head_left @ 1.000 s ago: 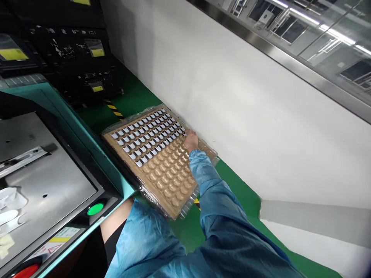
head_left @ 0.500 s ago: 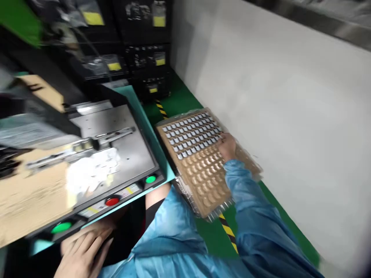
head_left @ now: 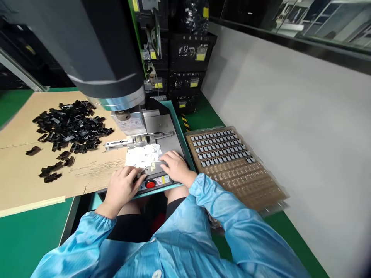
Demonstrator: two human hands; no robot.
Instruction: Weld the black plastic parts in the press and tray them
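My left hand [head_left: 123, 185] is at the front edge of the machine's metal plate [head_left: 166, 125], fingers curled and thumb close to the fingertips. A small pale bit shows at those fingertips, too small to name. My right hand [head_left: 176, 166] rests palm down over the plate's right front, fingers stretched out, with nothing visible in it. Between and just beyond both hands lies a heap of thin white pieces [head_left: 143, 155]. Behind the heap, a long metal fixture [head_left: 140, 139] lies across the plate under the dark press head [head_left: 116, 88].
A pile of black clips or brackets [head_left: 72, 127] covers part of the cardboard [head_left: 17, 162] on the left. To my right a tray [head_left: 246, 185] holds rows of small pale pieces. A red button [head_left: 150, 184] sits on the front panel. Black bins [head_left: 188, 54] are stacked behind.
My right hand has come back from the tray to the plate. My left hand has risen from beside my lap to the white pieces. The view has swung left.
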